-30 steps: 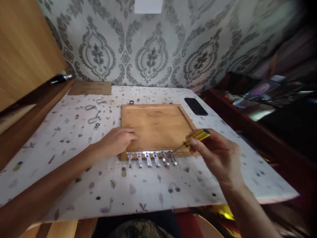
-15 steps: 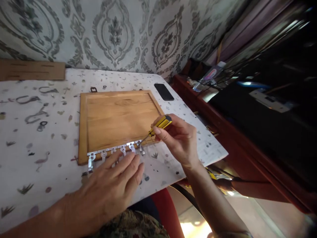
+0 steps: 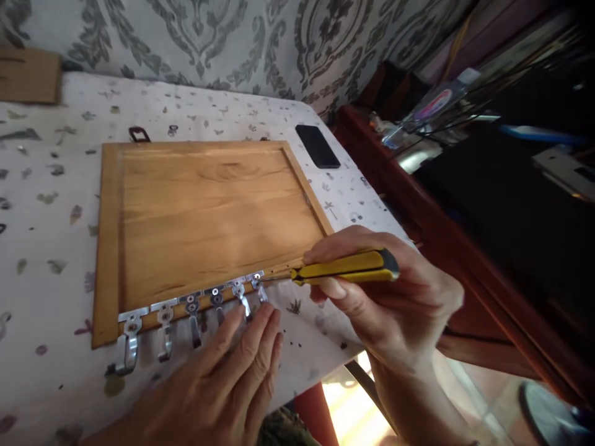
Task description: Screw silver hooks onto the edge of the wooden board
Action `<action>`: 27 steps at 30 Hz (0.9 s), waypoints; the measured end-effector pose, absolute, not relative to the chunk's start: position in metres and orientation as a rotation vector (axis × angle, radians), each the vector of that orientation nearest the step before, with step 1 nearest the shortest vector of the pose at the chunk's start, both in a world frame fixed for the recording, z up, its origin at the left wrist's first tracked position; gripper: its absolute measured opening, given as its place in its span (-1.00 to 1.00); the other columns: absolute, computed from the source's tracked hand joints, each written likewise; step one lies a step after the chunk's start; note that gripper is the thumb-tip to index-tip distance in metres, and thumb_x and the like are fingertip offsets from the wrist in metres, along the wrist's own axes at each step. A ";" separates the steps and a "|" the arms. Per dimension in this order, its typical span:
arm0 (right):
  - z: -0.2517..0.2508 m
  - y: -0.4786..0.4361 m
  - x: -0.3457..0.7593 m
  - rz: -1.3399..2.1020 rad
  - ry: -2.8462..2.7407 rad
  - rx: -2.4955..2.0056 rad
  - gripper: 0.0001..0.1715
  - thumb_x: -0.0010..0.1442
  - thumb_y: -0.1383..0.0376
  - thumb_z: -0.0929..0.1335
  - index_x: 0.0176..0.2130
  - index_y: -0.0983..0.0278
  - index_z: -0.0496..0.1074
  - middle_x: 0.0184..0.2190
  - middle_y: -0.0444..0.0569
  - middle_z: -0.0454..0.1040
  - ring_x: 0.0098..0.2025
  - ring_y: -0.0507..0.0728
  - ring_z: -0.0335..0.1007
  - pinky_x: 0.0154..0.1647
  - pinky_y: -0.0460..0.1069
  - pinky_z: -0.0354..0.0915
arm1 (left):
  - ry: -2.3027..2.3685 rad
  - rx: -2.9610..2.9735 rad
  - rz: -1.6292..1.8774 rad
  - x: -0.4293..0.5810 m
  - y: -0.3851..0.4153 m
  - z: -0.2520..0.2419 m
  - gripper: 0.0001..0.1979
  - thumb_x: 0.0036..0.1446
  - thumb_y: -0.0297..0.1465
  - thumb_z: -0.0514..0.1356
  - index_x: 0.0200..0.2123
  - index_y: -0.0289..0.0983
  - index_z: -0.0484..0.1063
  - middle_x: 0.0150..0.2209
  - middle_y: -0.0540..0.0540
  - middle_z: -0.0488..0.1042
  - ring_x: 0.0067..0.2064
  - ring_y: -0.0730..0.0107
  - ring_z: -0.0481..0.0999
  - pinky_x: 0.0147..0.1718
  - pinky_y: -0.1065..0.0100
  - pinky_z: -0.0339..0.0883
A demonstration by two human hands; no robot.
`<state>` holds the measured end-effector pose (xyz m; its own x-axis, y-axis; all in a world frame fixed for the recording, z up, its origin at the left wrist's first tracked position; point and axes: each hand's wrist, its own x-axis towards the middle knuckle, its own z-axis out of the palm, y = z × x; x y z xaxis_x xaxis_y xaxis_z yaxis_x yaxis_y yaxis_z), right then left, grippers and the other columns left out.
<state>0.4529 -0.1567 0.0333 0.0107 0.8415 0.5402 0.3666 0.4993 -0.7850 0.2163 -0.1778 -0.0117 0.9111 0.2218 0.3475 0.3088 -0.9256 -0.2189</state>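
Observation:
A framed wooden panel [image 3: 223, 204] lies flat on the patterned tablecloth. Along its near edge runs a metal hook rail [image 3: 189, 303] with several silver hooks hanging toward me. My right hand [image 3: 385, 303] grips a yellow and black screwdriver [image 3: 346, 266], held nearly level. Its thin shaft points left, the tip at the rail's right end beside the last hook. My left hand [image 3: 237, 365] lies with fingers stretched out, fingertips touching the hooks at the right part of the rail. Screws show in several of the hook plates.
A black phone [image 3: 318, 147] lies beyond the panel's right corner. Cardboard [image 3: 30, 75] rests at the far left by the wall. Right of the table stands a dark red cabinet [image 3: 372, 164] with a clear bottle [image 3: 432, 105] on it. A small dark hanger [image 3: 138, 134] sticks out from the panel's far edge.
The view has moved closer to the panel. The screwdriver has swung from steeply tilted to nearly level, its tip still at the rail's right end. My left hand stays by the hooks.

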 end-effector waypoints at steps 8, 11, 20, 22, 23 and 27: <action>0.036 -0.159 0.450 0.462 -1.585 -1.154 -0.90 0.29 0.17 0.55 -0.16 0.07 0.65 -0.29 -0.05 0.67 -0.45 0.16 0.54 -0.34 0.17 0.61 | -0.432 -2.831 -0.491 0.218 -0.180 -0.018 -0.46 0.36 -0.11 0.22 0.24 -0.32 0.55 0.35 -0.29 0.47 0.43 -0.05 0.37 0.50 -0.03 0.09; 0.036 -0.159 0.447 0.447 -1.568 -1.172 -0.90 0.29 0.16 0.55 -0.17 0.05 0.66 -0.31 -0.05 0.67 -0.46 0.16 0.54 -0.39 0.17 0.59 | -0.453 -2.837 -0.516 0.217 -0.181 -0.017 -0.50 0.36 -0.14 0.23 0.23 -0.30 0.56 0.34 -0.27 0.49 0.41 -0.01 0.40 0.49 -0.01 0.11; 0.034 -0.160 0.441 0.536 -1.470 -1.178 -0.86 0.26 0.19 0.58 -0.14 0.07 0.69 -0.27 -0.08 0.65 -0.51 0.05 0.46 -0.60 0.00 0.48 | -0.503 -2.734 -0.506 0.222 -0.183 -0.017 -0.53 0.40 -0.32 0.04 0.20 -0.31 0.61 0.29 -0.21 0.54 0.36 0.09 0.46 0.40 0.04 0.19; 0.034 -0.161 0.440 0.533 -1.461 -1.167 -0.87 0.25 0.19 0.58 -0.15 0.06 0.68 -0.27 -0.09 0.65 -0.52 0.04 0.46 -0.59 -0.01 0.49 | -0.531 -2.719 -0.523 0.225 -0.185 -0.018 -0.52 0.39 -0.31 0.04 0.18 -0.28 0.63 0.27 -0.17 0.57 0.36 0.13 0.46 0.42 0.06 0.17; 0.034 -0.161 0.440 0.526 -1.465 -1.160 -0.88 0.25 0.19 0.58 -0.16 0.06 0.68 -0.27 -0.09 0.65 -0.52 0.04 0.45 -0.58 -0.01 0.49 | -0.548 -2.708 -0.528 0.226 -0.187 -0.019 -0.52 0.37 -0.30 0.04 0.17 -0.26 0.64 0.27 -0.16 0.57 0.36 0.12 0.45 0.43 0.05 0.15; 0.034 -0.160 0.437 0.488 -1.484 -1.162 -0.89 0.25 0.17 0.58 -0.19 0.07 0.68 -0.29 -0.10 0.65 -0.55 0.01 0.42 -0.60 -0.04 0.48 | -0.598 -2.666 -0.504 0.227 -0.192 -0.023 -0.51 0.35 -0.21 0.06 0.16 -0.20 0.65 0.27 -0.14 0.56 0.40 0.05 0.40 0.49 -0.05 0.09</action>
<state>0.4368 -0.1604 0.0345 0.1200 0.8550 0.5046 0.3891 0.4271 -0.8162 0.2273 -0.1921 -0.0227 0.8465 0.3353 0.4136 0.4644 -0.8449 -0.2654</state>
